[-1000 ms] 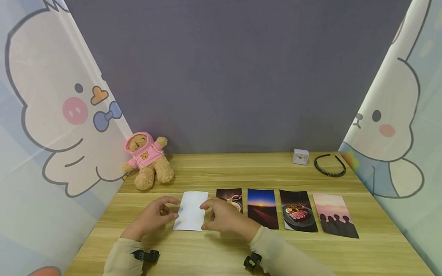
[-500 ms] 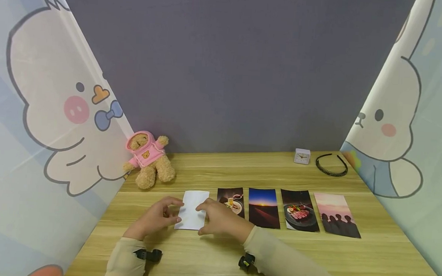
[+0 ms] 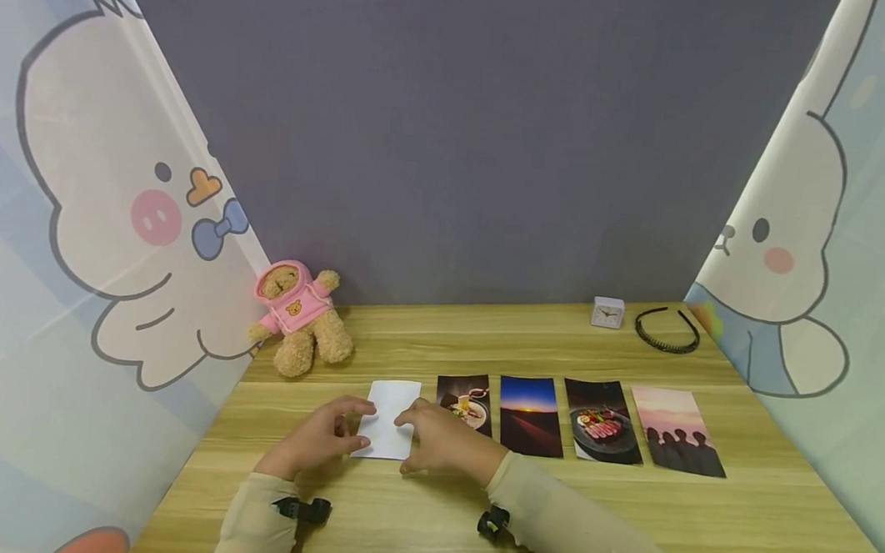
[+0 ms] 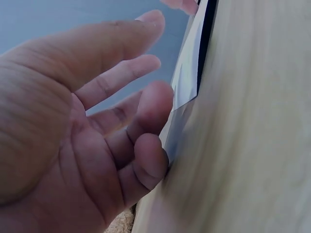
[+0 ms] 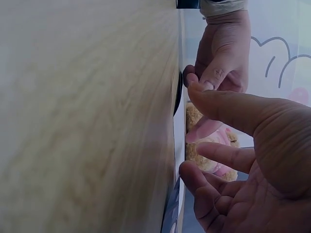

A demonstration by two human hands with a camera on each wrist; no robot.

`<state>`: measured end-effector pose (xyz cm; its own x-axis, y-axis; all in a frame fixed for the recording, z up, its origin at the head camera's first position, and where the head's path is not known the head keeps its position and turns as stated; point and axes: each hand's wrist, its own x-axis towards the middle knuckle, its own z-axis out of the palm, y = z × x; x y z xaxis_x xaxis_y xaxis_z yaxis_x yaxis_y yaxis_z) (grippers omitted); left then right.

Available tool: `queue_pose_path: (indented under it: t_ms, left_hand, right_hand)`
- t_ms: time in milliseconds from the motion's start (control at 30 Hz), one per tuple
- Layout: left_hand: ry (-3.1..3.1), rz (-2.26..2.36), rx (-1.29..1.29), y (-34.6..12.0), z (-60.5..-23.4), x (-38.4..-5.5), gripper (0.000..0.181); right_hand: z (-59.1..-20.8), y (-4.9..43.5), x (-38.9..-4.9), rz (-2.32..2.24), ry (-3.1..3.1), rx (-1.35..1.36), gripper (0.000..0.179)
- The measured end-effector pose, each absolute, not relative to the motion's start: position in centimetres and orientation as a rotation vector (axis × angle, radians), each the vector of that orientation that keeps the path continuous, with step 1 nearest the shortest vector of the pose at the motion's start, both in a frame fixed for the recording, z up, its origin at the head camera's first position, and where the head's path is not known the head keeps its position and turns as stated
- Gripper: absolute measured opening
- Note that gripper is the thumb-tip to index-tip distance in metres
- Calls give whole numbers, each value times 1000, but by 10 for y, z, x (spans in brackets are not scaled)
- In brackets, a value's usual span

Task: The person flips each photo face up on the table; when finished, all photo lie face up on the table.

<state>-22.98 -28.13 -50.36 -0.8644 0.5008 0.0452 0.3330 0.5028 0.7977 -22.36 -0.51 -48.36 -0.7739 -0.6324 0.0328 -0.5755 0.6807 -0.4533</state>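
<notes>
A blank white sheet the size of a photo print (image 3: 387, 431) lies on the wooden table in the head view, left of the printed photos. My left hand (image 3: 321, 439) is at its left edge, fingers loosely bent and thumb apart. In the left wrist view the sheet (image 4: 187, 73) looks slightly raised at a corner, dark beneath, close to the fingertips of the left hand (image 4: 87, 141). My right hand (image 3: 445, 439) reaches over its right edge. In the right wrist view the right hand's (image 5: 243, 160) fingertips touch or nearly touch the sheet (image 5: 179, 131).
To the right lie photos in a row: a food photo (image 3: 466, 399), a sunset (image 3: 531, 415), a steak plate (image 3: 603, 423), and silhouetted people (image 3: 678, 431). Behind are a teddy bear (image 3: 298, 315) in a pink hoodie, a small white clock (image 3: 607, 313) and a black headband (image 3: 668, 332).
My left hand's fingers have moved a little to the right, further over the sheet. My right hand has shifted slightly left over it. The whole head view has drifted a little.
</notes>
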Motion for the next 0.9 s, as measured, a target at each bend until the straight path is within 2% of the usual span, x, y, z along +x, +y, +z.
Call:
queue_pose_path:
  t_ms: [600, 900]
  left_hand:
    - [2614, 1151, 819, -278, -504, -229, 53]
    - [2628, 1076, 833, -277, -503, -228, 56]
  right_hand:
    - [-485, -8, -218, -512, 2788, -1059, 81]
    - [-487, -10, -220, -444, 2840, -1103, 65]
